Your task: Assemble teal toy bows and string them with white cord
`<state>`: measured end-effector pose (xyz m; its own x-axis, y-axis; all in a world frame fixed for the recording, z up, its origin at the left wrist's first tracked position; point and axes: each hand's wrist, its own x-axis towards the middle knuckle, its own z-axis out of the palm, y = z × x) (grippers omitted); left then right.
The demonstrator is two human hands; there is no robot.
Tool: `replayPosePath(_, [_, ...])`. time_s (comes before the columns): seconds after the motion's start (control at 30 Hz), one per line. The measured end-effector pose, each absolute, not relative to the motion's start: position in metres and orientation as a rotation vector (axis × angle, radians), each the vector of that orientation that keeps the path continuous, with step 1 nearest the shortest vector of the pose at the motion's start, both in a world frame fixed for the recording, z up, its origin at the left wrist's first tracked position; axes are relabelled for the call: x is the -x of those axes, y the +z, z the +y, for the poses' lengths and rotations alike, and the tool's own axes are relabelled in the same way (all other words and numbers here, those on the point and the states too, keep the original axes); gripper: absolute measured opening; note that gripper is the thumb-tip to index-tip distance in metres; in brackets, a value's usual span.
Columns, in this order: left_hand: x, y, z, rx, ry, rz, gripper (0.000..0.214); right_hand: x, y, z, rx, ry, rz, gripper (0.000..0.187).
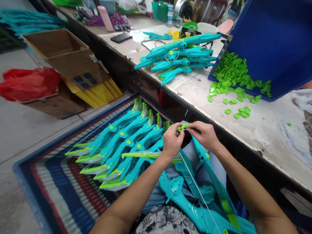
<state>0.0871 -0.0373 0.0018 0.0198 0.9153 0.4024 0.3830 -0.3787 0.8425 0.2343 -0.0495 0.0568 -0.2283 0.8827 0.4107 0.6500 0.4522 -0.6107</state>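
My left hand [172, 140] is closed, pinching a small bright green end piece [182, 127] above my lap. My right hand [204, 134] meets it there, thumb and fingers pinched on a white string [193, 179] beside the green piece. From my hands the string runs down across my lap. Teal plastic toy bow parts [192, 211] lie over my legs, partly hidden by my forearms. By my left wrist, a green limb with a clear film [140, 155] sticks out sideways. How the string sits on the green piece is hidden by my fingers.
To the left, several teal bows [128, 142] lie in rows on a striped cloth [58, 178]. The worktable [192, 92] carries a stack of teal parts [170, 61] and a tipped blue bin [273, 42] spilling green pieces [231, 71]. Cardboard boxes [65, 58] stand on the floor.
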Motion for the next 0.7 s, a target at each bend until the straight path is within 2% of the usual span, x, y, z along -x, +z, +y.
replayPosePath(0.2, [-0.078,-0.004,-0.041,-1.886,1.434,1.269,0.007,-0.241,0.06,-0.044,1.426,0.284,-1.837,0.012])
replayPosePath(0.3, [-0.071,-0.008,-0.045,-1.926,1.463,1.015,0.012,-0.246,0.059,-0.036,1.515,0.289,-1.711,0.012])
replayPosePath(0.37, [-0.068,-0.007,-0.047,-1.917,1.349,0.893,0.013,-0.243,0.057,-0.035,1.536,0.289,-1.608,0.012])
replayPosePath(0.43, [-0.066,-0.002,-0.047,-1.783,1.194,0.908,0.013,-0.232,0.057,-0.04,1.504,0.275,-1.544,0.011])
replayPosePath(0.6, [-0.057,0.014,-0.038,-0.989,0.942,0.947,0.027,-0.196,0.045,-0.073,1.301,0.308,-1.768,0.013])
replayPosePath(0.7, [-0.045,0.022,-0.037,-1.033,0.943,1.03,0.019,-0.184,0.031,-0.083,1.256,0.375,-1.804,0.015])
